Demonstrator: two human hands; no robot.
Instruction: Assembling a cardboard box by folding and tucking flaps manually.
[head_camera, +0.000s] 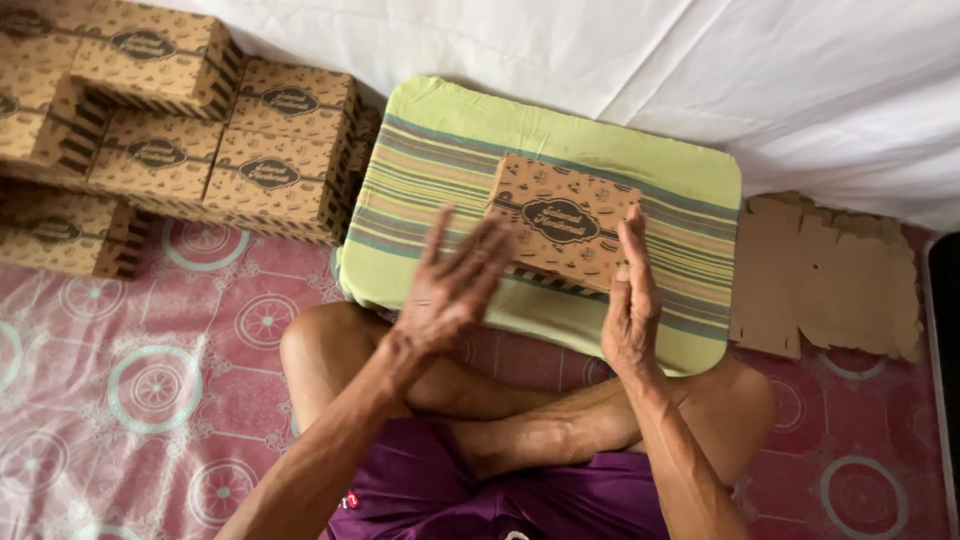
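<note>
- Cardboard box (563, 222), closed and printed with a dark oval emblem, lay on the green striped cushion (440, 150) in front of your crossed legs.
- Your left hand (450, 290) was open, fingers spread and blurred, just beside the box's near left corner, gripping nothing.
- Your right hand (632, 300) stood edge-on with straight fingers against the box's right side, not closed around it.
- Folded boxes (200, 130) of the same kind were stacked to your left; flat cardboard blanks (825, 275) lay on the patterned pink mat (120, 400) to your right.
</note>
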